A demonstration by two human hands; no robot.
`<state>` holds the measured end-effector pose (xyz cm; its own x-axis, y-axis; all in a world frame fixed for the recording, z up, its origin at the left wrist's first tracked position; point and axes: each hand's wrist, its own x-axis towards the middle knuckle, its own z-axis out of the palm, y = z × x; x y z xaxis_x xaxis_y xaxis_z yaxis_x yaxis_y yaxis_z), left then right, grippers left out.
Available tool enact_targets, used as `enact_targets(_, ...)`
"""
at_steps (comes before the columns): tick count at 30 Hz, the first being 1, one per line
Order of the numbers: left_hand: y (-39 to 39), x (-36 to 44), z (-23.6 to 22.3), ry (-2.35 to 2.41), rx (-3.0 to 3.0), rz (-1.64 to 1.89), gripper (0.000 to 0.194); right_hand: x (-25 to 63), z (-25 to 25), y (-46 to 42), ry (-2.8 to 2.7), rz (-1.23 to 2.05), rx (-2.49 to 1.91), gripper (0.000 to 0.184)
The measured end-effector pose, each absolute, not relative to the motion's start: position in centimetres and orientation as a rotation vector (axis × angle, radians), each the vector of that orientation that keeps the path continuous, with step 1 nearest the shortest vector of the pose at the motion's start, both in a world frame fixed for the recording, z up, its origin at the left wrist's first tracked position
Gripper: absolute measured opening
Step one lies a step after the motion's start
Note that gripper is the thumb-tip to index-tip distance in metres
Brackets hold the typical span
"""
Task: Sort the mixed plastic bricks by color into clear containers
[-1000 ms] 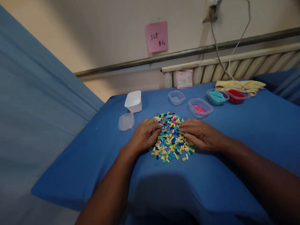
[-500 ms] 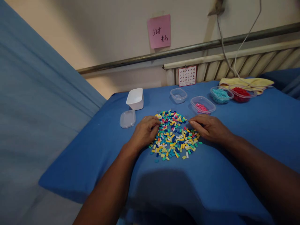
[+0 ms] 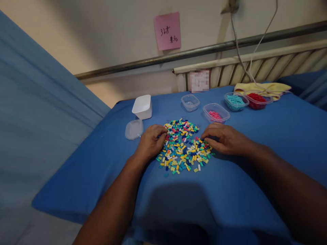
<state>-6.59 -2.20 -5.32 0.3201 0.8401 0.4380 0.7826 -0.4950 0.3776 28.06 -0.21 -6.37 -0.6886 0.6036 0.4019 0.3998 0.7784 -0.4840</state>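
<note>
Counter, blue-covered. Loose heap of small multicoloured bricks, mid-counter. Right hand, at heap's right edge, fingers bent, thumb narrowly apart. Left hand, at left edge, fingers curled narrow. Brick held in either: cannot tell. Clear container, beyond heap, pink pieces inside.

Pipe and radiator along pale wall

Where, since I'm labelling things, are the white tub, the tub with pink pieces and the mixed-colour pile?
White tub (image 3: 143,113): head view, its near outer wall.
Tub with pink pieces (image 3: 218,108): head view, its far inner wall.
Mixed-colour pile (image 3: 183,157): head view, pieces near its middle.
</note>
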Motion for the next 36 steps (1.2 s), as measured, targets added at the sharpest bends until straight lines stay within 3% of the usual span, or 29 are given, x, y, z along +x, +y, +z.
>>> enact_targets(10, -2.2, -7.7, -5.3, 1.601, 2.307, 0.993, 0.02, 28.1, -6.2, -1.0, -2.596, 0.521, -0.723, 0.015)
enact_targets(19, -3.7, -6.5, -3.1, 1.108, 2.41, 0.712, 0.019, 26.8, -7.5, 0.1, -2.3, 0.358, -0.95, 0.014)
enact_targets(31, -3.0, -5.2, -4.4, 1.296, 2.513, 0.797, 0.019, 24.4, -7.4, 1.3, -2.455, 0.508, -1.033, 0.013)
enact_targets(36, -1.5, -2.2, -3.7, 1.168, 2.692, 0.402, 0.021, 24.3, -7.1, 0.7, -2.478, 0.462, -1.002, 0.013)
